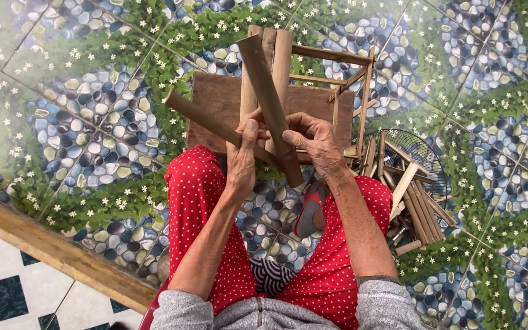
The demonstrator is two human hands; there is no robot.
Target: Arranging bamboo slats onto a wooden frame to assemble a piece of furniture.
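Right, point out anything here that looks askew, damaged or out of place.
Nothing looks damaged or spilled. The left hand and right hand hold crossed bamboo slats over a wooden board. Beside the right knee, loose slats lie piled at mixed angles against a wire fan guard lying flat on the tiled floor, an unusual place for one.

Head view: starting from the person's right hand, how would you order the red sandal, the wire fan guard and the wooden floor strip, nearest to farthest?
From the right hand:
1. Red sandal, just below the hand, between the knees.
2. Wire fan guard, out to the right, beneath a pile of bamboo sticks.
3. Wooden floor strip, far off at lower left.
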